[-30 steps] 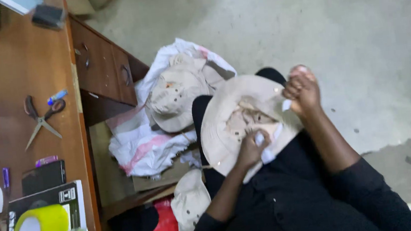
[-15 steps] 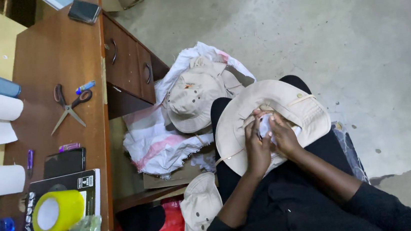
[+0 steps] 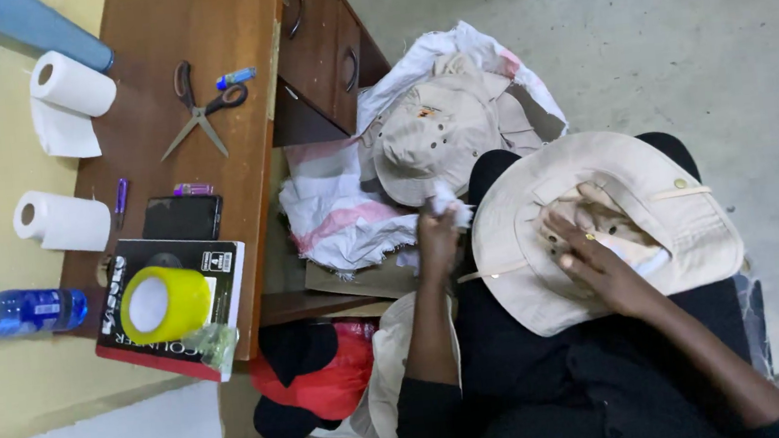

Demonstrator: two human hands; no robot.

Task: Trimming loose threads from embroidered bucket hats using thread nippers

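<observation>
A beige wide-brim hat (image 3: 685, 219) lies upside down on my lap. My right hand (image 3: 596, 266) rests inside its crown, fingers spread on the fabric. My left hand (image 3: 436, 240) is off the hat's left edge, closed on a small white wad of paper (image 3: 451, 205). Just beyond that hand, another beige hat (image 3: 425, 139) lies on a white and pink sack (image 3: 337, 219) on the floor.
A wooden desk (image 3: 201, 37) with drawers stands at the left. It carries scissors (image 3: 200, 109), two paper rolls (image 3: 61, 220), a phone (image 3: 182, 217), a yellow tape roll (image 3: 164, 304) on a black book, and a blue bottle (image 3: 13, 312). Red and black cloth (image 3: 314, 379) sits in a box below.
My left hand has come out of the hat and moved left, holding the white wad. My right hand has stayed inside the crown. The view has swung toward the desk.
</observation>
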